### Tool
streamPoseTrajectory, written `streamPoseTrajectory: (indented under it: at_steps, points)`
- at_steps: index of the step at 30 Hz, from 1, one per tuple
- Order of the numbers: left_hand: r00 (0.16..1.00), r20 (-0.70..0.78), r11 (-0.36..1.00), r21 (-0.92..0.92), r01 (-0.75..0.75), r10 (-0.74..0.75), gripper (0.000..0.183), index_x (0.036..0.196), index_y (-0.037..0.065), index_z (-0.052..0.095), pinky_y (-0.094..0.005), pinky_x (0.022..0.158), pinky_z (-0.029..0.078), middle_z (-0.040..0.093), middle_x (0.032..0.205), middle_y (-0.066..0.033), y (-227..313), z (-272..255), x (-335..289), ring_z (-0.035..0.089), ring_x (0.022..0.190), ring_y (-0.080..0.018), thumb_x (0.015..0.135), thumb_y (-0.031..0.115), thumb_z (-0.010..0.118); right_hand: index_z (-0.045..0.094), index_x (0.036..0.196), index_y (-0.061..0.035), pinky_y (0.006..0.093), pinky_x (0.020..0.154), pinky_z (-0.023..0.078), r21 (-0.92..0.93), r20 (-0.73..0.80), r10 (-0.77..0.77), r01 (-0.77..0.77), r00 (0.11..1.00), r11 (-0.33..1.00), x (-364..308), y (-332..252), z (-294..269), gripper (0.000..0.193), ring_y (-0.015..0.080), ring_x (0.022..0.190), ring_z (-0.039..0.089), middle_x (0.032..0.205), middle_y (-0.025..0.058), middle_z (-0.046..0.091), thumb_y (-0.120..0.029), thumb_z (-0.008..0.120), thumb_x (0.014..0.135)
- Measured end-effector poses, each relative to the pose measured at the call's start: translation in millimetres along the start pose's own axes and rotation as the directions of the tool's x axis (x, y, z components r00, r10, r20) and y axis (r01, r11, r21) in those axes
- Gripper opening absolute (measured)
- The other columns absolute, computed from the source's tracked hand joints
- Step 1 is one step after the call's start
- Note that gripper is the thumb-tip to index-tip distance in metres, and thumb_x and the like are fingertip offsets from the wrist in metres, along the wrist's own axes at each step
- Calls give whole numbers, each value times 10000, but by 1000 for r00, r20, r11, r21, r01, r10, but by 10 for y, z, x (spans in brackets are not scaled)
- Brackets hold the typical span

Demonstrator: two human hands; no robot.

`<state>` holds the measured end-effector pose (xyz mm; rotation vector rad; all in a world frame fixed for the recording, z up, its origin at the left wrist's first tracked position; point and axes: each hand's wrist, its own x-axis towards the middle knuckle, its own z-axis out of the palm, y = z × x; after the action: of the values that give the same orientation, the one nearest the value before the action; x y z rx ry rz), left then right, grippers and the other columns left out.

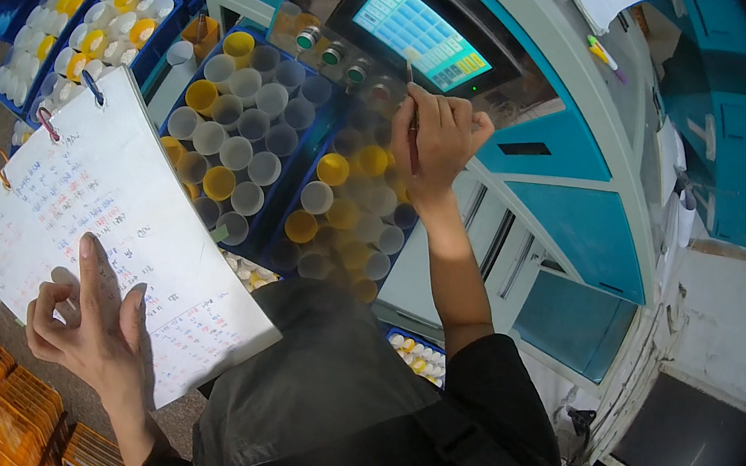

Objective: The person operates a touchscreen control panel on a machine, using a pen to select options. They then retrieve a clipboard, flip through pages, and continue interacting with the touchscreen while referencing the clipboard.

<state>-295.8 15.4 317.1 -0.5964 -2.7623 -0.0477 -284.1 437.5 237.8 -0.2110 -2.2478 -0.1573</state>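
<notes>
A thick ring-bound notebook (192, 298) with handwritten blue and red notes leans across my lap at the left, held by several coloured rings. On its page lies my left hand (96, 337), index finger stretched out to a written line, thumb apart, the other fingers curled, nothing held. At the upper middle, my right hand (442, 138) grips a slim dark red pen (414, 148). The pen's pale tip points up at the lower part of a lit touchscreen (411, 29) on the machine; whether it touches the glass I cannot tell.
Round push buttons (331, 56) sit below the screen. Blue crates (278, 177) of upright white and yellow tubes stand in front of me. More blue crates (135, 57) are at the upper left, orange baskets (19, 412) at the lower left. A teal cabinet panel (575, 223) is at the right.
</notes>
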Motion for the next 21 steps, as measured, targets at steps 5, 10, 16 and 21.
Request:
streamPoseTrajectory:
  at_steps: [5, 10, 16, 21]
  points:
    - [1000, -10, 1000, -2, -8, 8, 670, 1540, 333, 591, -576, 1141, 217, 427, 1222, -107, -8, 0, 7, 333, 1258, -330, 934, 593, 707, 734, 1047, -125, 403, 866, 321, 22, 1, -26, 26, 1000, 999, 1, -19, 10, 207, 169, 831, 601, 834, -14, 664, -139, 763, 842]
    - [1000, -17, 1000, 13, -12, 12, 665, 1534, 330, 598, -571, 1144, 217, 437, 1204, -107, -8, 3, -1, 335, 1267, -328, 934, 595, 705, 739, 1050, -121, 404, 871, 317, 34, 27, -31, 30, 999, 999, 59, -70, 6, 207, 171, 834, 597, 843, -15, 674, -120, 758, 843]
    - [1000, -6, 1000, -10, 7, -8, 675, 1534, 320, 600, -565, 1146, 216, 438, 1195, -111, -19, 13, -22, 336, 1268, -324, 928, 596, 712, 766, 1026, -112, 408, 871, 316, -13, 20, 0, 1, 1000, 1000, 31, -31, -12, 164, 163, 829, 590, 838, -21, 699, -91, 741, 865]
    - [1000, -16, 1000, -5, -7, 7, 682, 1537, 318, 597, -561, 1147, 214, 444, 1180, -105, -19, 2, -16, 335, 1267, -324, 925, 595, 715, 732, 1069, -130, 410, 849, 335, 5, 7, -30, 30, 1000, 1000, 44, -50, 2, 210, 168, 825, 602, 849, -22, 667, -137, 749, 859]
